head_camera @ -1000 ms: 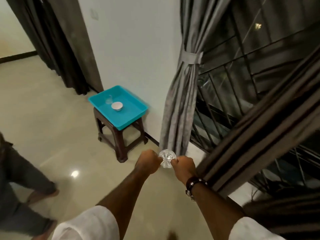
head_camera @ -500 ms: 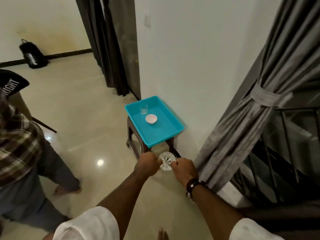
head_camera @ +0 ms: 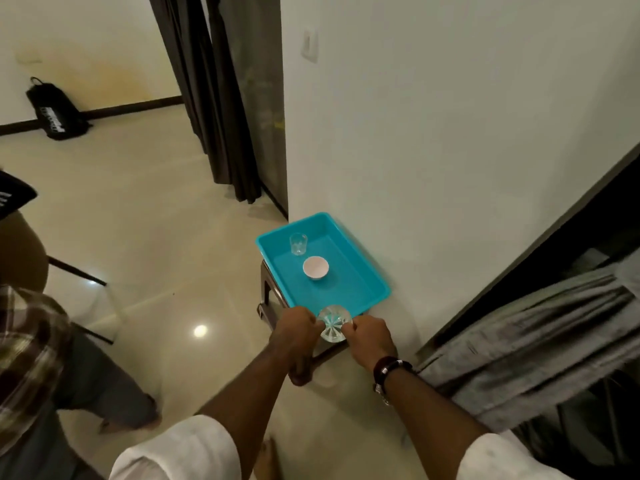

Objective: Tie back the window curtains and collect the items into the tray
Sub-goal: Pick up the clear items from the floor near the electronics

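A clear cut-glass bowl (head_camera: 333, 325) hangs between my two hands just over the near edge of the turquoise tray (head_camera: 375, 285). My left hand (head_camera: 294, 332) pinches its left rim and my right hand (head_camera: 369, 337) pinches its right rim. The tray sits on a dark brown stool (head_camera: 268, 299) against the white wall. Inside it stand a small clear glass (head_camera: 298, 243) at the far end and a small white bowl (head_camera: 315, 267) in the middle. A grey curtain (head_camera: 540, 337) hangs gathered at the lower right.
Another person in a plaid shirt (head_camera: 31, 355) stands at the left on the glossy floor. Dark curtains (head_camera: 214, 98) hang at a doorway behind the stool. A black bag (head_camera: 55, 112) leans on the far wall. A chair leg (head_camera: 76, 271) crosses the floor at left.
My view has swung left and down toward the stool. Both hands have carried the glass bowl from beside the curtain to the tray's near edge. The window is out of view.
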